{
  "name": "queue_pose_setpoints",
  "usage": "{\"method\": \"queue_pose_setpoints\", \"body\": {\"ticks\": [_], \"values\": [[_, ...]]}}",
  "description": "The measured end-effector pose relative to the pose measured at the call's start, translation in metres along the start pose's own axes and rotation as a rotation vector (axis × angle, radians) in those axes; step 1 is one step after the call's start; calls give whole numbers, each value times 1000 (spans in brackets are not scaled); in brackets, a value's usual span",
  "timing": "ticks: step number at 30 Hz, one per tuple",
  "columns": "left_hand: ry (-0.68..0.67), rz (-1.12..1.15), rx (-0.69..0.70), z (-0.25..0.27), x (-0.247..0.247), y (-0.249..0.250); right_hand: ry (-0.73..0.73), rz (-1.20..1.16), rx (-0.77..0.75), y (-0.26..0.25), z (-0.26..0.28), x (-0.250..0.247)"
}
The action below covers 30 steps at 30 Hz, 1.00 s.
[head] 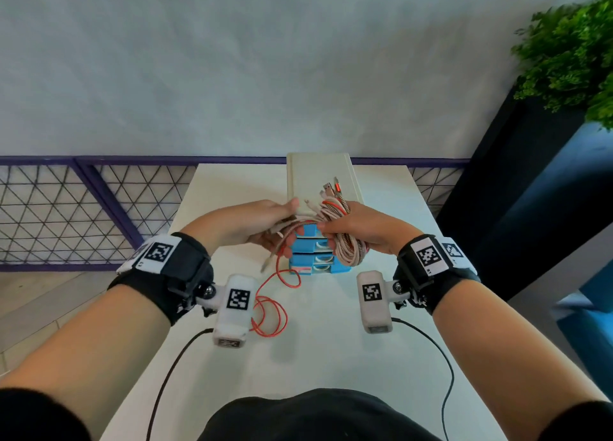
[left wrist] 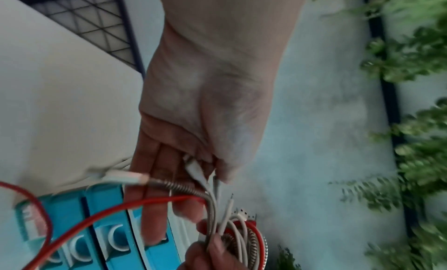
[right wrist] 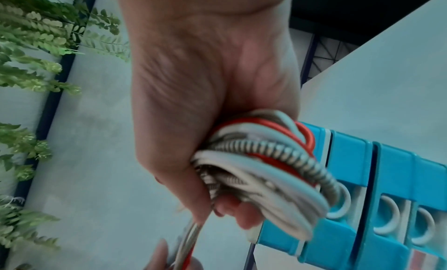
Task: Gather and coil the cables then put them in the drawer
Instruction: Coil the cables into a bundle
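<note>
The cable bundle (head: 335, 228) is held in the air above the front of the drawer unit (head: 318, 258). Its long axis runs from near-right to far-left across the head view. The coiled loops hang at the near-right end, below the right hand (head: 361, 231). The plug ends (head: 331, 188) fan out at the far end and point away from the person, over the cream top of the unit.

The drawer unit stands on the white table (head: 232, 191) and shows three stacked blue drawer fronts with white ring pulls. All the drawers appear closed; their contents cannot be seen.

The right hand is curled tightly around the coiled loops; in the right wrist view the loops (right wrist: 261, 169) bulge out past the fingertips. The left hand (head: 258, 225) has nearly straight fingers, and several strands cross its palm, pinned by the thumb (left wrist: 229, 159). A red cable (head: 275, 308) trails from the bundle past the left hand down to the table, where it lies in loose loops in front of the unit.
</note>
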State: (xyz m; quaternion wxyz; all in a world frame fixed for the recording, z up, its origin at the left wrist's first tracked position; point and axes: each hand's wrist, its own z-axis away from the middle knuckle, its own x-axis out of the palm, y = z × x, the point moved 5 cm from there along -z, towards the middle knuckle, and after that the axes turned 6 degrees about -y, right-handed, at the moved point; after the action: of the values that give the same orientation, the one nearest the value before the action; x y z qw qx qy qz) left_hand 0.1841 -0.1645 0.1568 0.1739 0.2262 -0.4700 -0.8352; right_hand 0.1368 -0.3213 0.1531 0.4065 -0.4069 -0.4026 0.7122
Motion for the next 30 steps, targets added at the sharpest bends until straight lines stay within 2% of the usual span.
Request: {"method": "queue_pose_setpoints", "body": {"ticks": [3,5,7,9,11,13,15,18,22,25,27,30], "values": [[15,210,19,3,3,-5,77,-99,-12,4,-3,-5],[107,246,97,-2,7,-2,119,-199,-29,6,-8,-3],[262,111,169,-7,12,6,182,-259,-41,6,-13,0],[431,-169,231,-8,17,17,229,-359,-49,5,-17,4],[567,-398,291,-6,26,26,206,-525,-37,6,-20,10],[643,-478,324,-7,34,27,134,-681,-50,2,-21,18],[650,-473,341,-10,38,26,100,-744,-70,-1,-21,22],[537,-391,417,-15,45,27,114,-768,-84,1,-21,21],[474,-341,390,-11,51,37,128,-800,-62,5,-23,20],[352,-248,367,-8,48,39,157,-820,-93,7,-24,16],[369,-194,347,-6,41,36,171,-815,-113,7,-25,15],[448,124,260,-6,24,21,210,-793,-139,9,-26,10]]}}
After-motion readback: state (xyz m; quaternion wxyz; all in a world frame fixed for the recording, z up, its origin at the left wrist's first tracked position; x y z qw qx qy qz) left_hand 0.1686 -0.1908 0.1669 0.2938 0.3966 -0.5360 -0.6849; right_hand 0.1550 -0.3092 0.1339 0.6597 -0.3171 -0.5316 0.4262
